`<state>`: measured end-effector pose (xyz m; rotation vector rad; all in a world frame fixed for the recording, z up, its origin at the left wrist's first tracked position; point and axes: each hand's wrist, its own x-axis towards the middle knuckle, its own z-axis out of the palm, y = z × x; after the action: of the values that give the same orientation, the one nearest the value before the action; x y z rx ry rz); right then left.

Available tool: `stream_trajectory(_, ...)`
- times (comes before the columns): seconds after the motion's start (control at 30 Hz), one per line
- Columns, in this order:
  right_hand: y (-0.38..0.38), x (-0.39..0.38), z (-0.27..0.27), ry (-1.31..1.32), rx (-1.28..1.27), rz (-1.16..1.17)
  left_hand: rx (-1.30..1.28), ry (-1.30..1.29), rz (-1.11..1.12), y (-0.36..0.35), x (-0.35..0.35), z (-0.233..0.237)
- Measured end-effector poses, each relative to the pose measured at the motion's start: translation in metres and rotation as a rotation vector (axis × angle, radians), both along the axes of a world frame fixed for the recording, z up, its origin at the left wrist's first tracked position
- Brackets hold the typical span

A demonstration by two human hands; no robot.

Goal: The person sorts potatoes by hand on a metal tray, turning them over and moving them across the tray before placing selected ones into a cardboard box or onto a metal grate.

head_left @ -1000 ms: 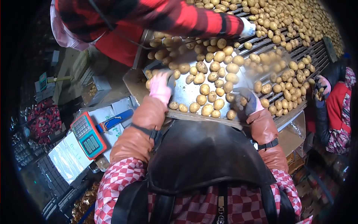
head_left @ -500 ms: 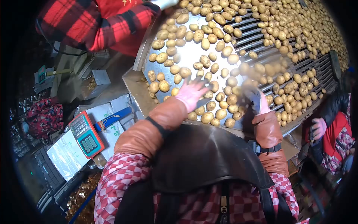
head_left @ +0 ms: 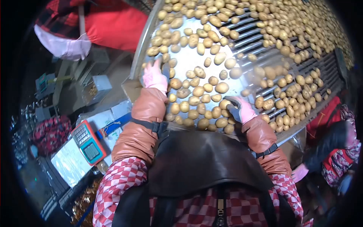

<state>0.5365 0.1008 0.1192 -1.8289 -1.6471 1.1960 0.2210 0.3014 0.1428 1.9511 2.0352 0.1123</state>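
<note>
From the head view, my only one, I see my left hand [head_left: 155,75] at the left side of the metal plate [head_left: 185,65]; half a second ago its fingers were spread over the potatoes [head_left: 222,87] nearer the middle. Now those fingers reach forward, loosely extended and fairly close together, and I see no potato in their grasp, though the palm's underside is hidden from me. Potatoes lie just beside its thumb and beyond its fingertips, and a loose cluster fills the space from that hand across to my right hand [head_left: 244,109]. The right has come in against the cluster's right side, fingers and thumb partly open and curved about a potato at their tips; I can't tell whether it is gripped. As I judge it, this puts the near potatoes between my two hands, within reach of both. Right of and beyond the right hand, more potatoes rest on the slatted bars [head_left: 247,34]. Ahead of my left hand, the co-worker's white glove has gone from sight, leaving their red garment [head_left: 113,26] beside the plate, away from my fingers.
</note>
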Motion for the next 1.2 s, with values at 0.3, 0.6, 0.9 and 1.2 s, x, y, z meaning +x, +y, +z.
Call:
stream_trajectory(0.3, 0.092, 0.072, -0.045, -0.06, 0.239, -0.328, -0.184, 0.104, -0.621, -0.027, 0.063, -0.018)
stream_trajectory(0.6, 0.195, 0.025, 0.026, -0.782, -0.256, 0.013, -0.042, -0.04, -0.753, -0.078, 0.026, -0.02)
stream_trajectory(0.9, 0.238, 0.014, 0.04, -0.794, -0.271, -0.062, 0.152, -0.107, -0.439, 0.033, 0.144, -0.013)
stream_trajectory(1.2, 0.184, 0.016, 0.085, -0.816, -0.052, 0.345, 0.136, -0.257, -0.701, -0.072, 0.082, -0.03)
